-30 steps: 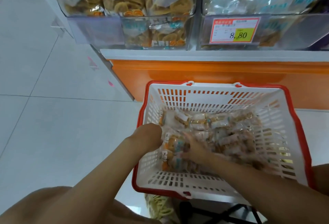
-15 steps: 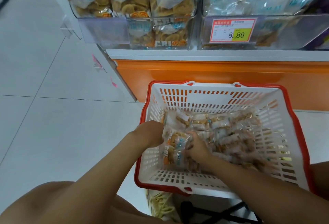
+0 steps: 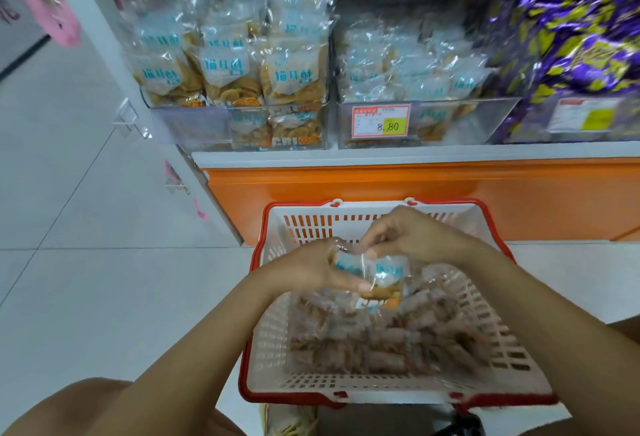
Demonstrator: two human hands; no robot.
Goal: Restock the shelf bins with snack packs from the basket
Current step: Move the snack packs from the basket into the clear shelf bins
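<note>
Above the basket (image 3: 398,389), both hands hold one pack (image 3: 382,276) between them. The left hand (image 3: 306,269) pinches its left edge and the right hand (image 3: 414,238) pinches its top. The pack's long axis looks near upright, label toward the camera. The left bin (image 3: 194,124) with matching labels lies ahead, higher and to the left, so the left hand is probably nearer. Blur smears the basket's contents, and the pack hides the fingers behind it.

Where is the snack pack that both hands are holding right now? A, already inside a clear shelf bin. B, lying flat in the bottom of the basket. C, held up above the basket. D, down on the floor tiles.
C: the left hand and right hand pinch the snack pack in the air over the loose packs in the basket.
</note>
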